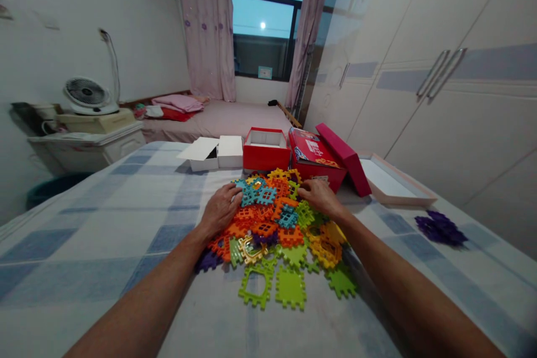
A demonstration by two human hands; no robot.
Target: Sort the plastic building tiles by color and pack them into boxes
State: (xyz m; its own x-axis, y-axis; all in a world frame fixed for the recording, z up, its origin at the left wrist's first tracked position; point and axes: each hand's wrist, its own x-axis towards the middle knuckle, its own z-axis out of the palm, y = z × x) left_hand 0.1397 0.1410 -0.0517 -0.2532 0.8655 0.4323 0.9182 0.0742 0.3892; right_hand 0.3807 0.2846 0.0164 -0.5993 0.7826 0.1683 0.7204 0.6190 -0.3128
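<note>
A heap of interlocking plastic tiles (264, 212) in orange, blue, yellow, lime green and purple lies on the checked sheet before me. My left hand (222, 208) rests against the heap's left side, fingers extended beside the blue tiles (248, 196). On the far right side, my right hand (321, 197) has its fingertips closed at the edge of a lime green tile (293, 190); part of that tile is hidden. Nearest me lie a lime green square frame (268, 289) and a solid lime green tile (291, 288), both flat and apart from my hands.
Behind the heap stand white boxes (230, 152), an open red box (267, 158) and a red printed box (316, 159) with a red lid (344, 156) leaning on it. A shallow white tray (403, 197) and several purple tiles (440, 228) lie to the right.
</note>
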